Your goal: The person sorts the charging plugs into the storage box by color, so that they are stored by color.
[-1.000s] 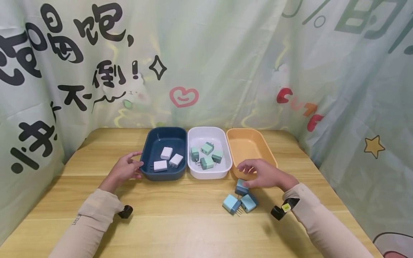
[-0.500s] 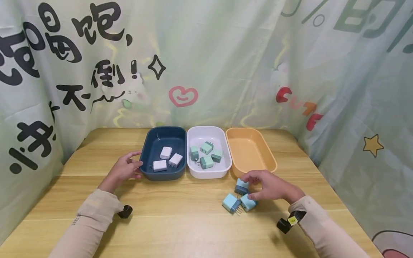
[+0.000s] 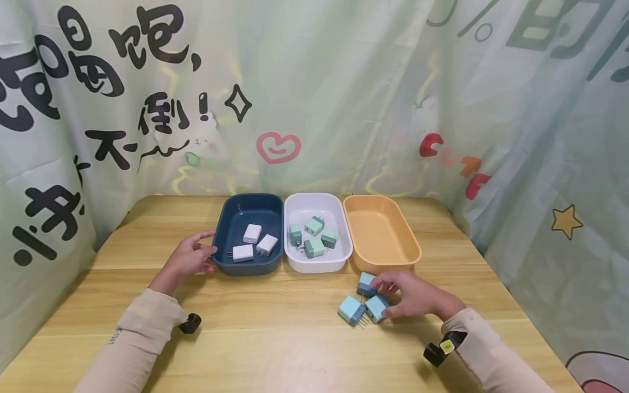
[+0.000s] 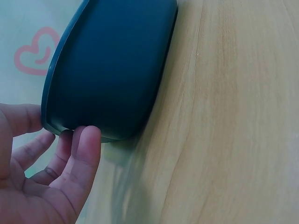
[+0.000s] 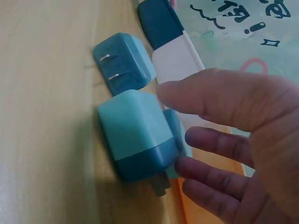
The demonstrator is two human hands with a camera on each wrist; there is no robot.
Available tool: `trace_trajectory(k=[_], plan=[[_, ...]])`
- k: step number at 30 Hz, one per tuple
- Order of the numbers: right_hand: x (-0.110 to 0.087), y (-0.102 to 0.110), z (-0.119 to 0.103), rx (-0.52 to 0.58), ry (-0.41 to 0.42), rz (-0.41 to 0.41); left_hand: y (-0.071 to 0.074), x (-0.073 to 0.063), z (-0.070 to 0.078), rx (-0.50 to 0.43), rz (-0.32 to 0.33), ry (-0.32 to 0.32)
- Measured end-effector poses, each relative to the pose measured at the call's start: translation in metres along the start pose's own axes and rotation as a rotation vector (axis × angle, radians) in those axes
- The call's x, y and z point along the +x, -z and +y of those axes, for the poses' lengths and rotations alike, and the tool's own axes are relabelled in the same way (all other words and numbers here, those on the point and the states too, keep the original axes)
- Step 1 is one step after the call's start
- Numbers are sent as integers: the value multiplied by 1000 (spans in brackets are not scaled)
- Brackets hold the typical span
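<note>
In the head view, my left hand (image 3: 188, 255) touches the outer left side of a dark blue tray (image 3: 249, 269) with its fingertips, beside the rim. Three white plug chargers (image 3: 243, 252) lie in that tray. My right hand (image 3: 410, 295) is over three light-blue chargers with darker blue plug ends, lying close together on the table. Its thumb is beside the right-hand charger (image 3: 375, 309), and its fingers reach toward the rear charger (image 3: 366, 284). The front-left charger (image 3: 351, 310) lies apart from the hand. In the right wrist view, thumb and fingers are spread around the nearest charger (image 5: 135, 126).
A white tray (image 3: 318, 267) with several mint-green chargers (image 3: 314, 248) stands against the blue tray. To its right is an orange tray (image 3: 380, 224), nothing visible in it. All stand on a wooden table (image 3: 275, 338) before a printed curtain (image 3: 334, 98).
My right hand has moved from over the orange tray's front edge, nearer and slightly right, down to the light-blue chargers. The left hand stays at the blue tray.
</note>
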State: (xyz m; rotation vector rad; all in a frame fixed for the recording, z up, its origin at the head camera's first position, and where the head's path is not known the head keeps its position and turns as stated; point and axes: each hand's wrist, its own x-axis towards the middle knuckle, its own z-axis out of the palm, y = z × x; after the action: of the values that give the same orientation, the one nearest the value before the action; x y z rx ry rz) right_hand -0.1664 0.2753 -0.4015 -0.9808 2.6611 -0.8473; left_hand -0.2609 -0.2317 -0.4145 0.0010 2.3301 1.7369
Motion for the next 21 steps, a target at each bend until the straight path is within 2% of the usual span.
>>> trace_trajectory(k=[7, 21], plan=[[-3, -2, 3, -4, 30, -4, 0, 0, -1, 2, 3, 2], [-7, -5, 2, -5, 26, -15, 0, -1, 0, 4, 0, 2]])
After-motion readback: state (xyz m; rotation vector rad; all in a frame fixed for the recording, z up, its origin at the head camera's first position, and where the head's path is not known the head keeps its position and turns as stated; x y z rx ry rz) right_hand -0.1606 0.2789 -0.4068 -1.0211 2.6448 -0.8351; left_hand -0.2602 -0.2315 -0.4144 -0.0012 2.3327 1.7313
